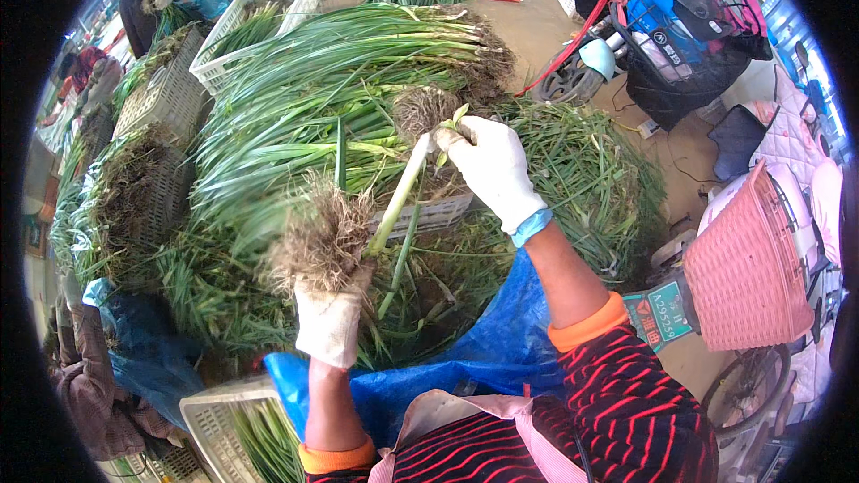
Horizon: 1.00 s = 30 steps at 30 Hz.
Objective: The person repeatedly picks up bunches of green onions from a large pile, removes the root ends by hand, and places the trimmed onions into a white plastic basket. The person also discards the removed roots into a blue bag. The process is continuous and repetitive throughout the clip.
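My left hand (329,322), in a white glove, is closed round a bunch of leeks whose brown, shaggy roots (318,228) stick up over the fingers. My right hand (494,170), also gloved in white, pinches a single pale leek stalk (400,192) near its top end. A round clump of roots (425,113) sits just above that pinch, and small yellow-green leaf bits (458,116) poke out at the fingertips. The stalk slants down toward my left hand; roots and glove hide where its lower end goes. Some motion blur softens the left bunch.
A big heap of leeks (331,63) lies ahead, with loose green leaf trimmings (591,179) around it. White crates (309,0) stand far left, another crate (201,411) near left. Blue plastic sheet (510,322) covers my lap. Parked bikes with a pink basket (747,259) stand right. Other people sit left.
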Available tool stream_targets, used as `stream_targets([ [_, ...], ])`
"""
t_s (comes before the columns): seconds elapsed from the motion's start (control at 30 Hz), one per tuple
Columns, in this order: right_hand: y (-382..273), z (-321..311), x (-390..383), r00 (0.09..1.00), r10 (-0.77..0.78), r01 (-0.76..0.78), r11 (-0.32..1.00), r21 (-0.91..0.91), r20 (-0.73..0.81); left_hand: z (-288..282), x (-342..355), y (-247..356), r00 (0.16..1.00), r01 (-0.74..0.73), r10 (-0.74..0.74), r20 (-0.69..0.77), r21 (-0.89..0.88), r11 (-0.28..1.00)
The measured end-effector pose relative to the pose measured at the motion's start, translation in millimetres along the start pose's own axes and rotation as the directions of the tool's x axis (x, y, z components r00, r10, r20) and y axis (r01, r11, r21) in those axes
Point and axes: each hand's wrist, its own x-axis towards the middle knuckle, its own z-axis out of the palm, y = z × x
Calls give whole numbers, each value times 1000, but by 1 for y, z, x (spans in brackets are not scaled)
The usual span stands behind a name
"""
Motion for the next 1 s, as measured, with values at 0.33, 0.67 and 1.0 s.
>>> stream_targets([
  [0.33,133,-75,40,937,-201,10,833,-552,-286,-6,-2,8,996,-49,31,81,228,972],
  [0.67,11,-28,4,969,-41,-147,694,705,243,-26,4,-13,986,-161,139,94,295,942],
  [1.0,-69,-22,-42,892,-355,215,879,426,282,-23,-28,7,901,-124,29,434,191,974],
])
